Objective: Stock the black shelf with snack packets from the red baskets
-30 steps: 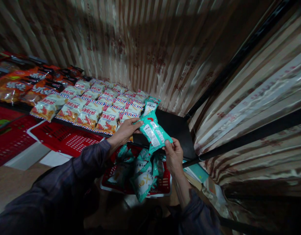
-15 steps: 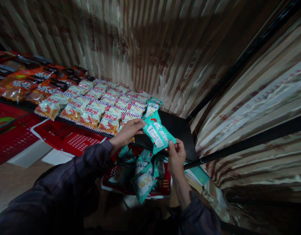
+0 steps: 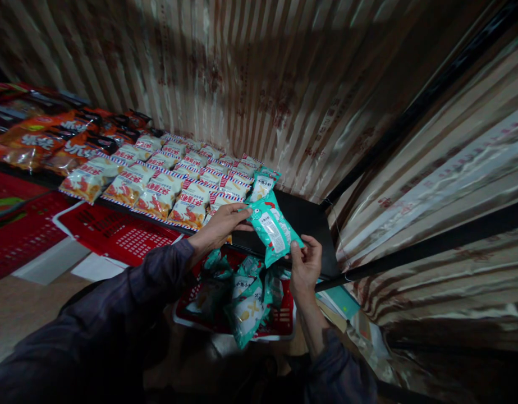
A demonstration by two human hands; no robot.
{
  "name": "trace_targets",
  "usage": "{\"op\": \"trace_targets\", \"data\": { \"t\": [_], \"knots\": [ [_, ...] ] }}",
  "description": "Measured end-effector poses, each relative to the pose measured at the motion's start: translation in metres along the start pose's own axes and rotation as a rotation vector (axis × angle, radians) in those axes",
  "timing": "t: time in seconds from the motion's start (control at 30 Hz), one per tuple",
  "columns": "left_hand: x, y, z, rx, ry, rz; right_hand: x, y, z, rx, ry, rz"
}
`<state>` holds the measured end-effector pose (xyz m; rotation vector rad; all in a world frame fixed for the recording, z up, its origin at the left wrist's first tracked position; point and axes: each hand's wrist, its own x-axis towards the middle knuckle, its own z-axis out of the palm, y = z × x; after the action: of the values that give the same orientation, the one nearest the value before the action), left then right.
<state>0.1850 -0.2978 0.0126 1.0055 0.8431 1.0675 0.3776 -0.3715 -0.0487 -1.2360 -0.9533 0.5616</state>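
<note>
Between my two hands hangs a teal snack bag (image 3: 272, 229), its printed label side facing up. My left hand (image 3: 223, 224) pinches its upper left corner. At its lower right corner, my right hand (image 3: 304, 264) grips the edge between thumb and fingers. Just behind it, another teal snack bag (image 3: 264, 182) lies on the black shelf (image 3: 311, 224), at the end of the rows of white snack bags (image 3: 191, 202). Below my hands stands a red basket (image 3: 286, 320) with several teal snack bags (image 3: 247, 308) in it.
Orange snack bags (image 3: 40, 140) lie on the shelf's far left. Another red basket (image 3: 119, 230) sits below the shelf front. Striped curtain (image 3: 242, 84) hangs behind, and black metal bars (image 3: 410, 252) run along the right. Papers (image 3: 338, 297) lie low at right.
The teal bag in my hands has tilted slightly, and its label side has turned a little. Both hands keep their grip in nearly the same place.
</note>
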Motion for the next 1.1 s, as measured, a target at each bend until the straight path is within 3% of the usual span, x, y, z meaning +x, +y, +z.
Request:
{"op": "trace_targets", "data": {
  "t": [0.2, 0.43, 0.9, 1.1],
  "knots": [
    [0.002, 0.000, -0.002, 0.028, 0.069, 0.017, -0.003, 0.000, -0.007, -0.427, -0.070, -0.394],
    [0.005, 0.003, -0.003, 0.022, 0.160, -0.031, -0.010, -0.005, -0.006, -0.717, -0.273, -0.841],
    [0.002, 0.004, -0.006, 0.052, 0.052, -0.050, -0.012, -0.012, -0.009, -0.790, -0.187, -0.955],
    [0.004, -0.001, -0.007, 0.093, -0.020, -0.050, -0.010, -0.017, -0.010, -0.693, -0.159, -0.934]
  ]
}}
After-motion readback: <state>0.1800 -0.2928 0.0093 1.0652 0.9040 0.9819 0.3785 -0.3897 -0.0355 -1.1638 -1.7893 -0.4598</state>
